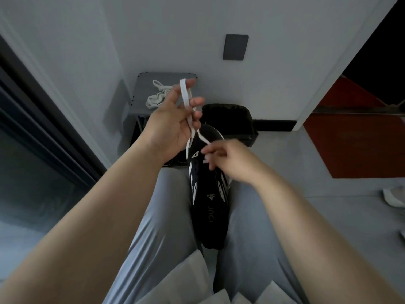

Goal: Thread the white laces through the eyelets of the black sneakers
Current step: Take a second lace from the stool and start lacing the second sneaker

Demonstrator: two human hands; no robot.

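White lace (185, 93): looped through the curled left hand (173, 126), lower strand pinched by the right hand (230, 159) (blurred), black sneaker (210, 205) just beneath it between thighs; likely risk, the flat strand twisting or slipping the pinch, missing its eyelet.

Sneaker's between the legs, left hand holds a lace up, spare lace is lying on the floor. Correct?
Not quite. The spare lace lies on top of the grey rack, not on the floor; the head view shows it. The sneaker is between the legs and the left hand holds a lace up.
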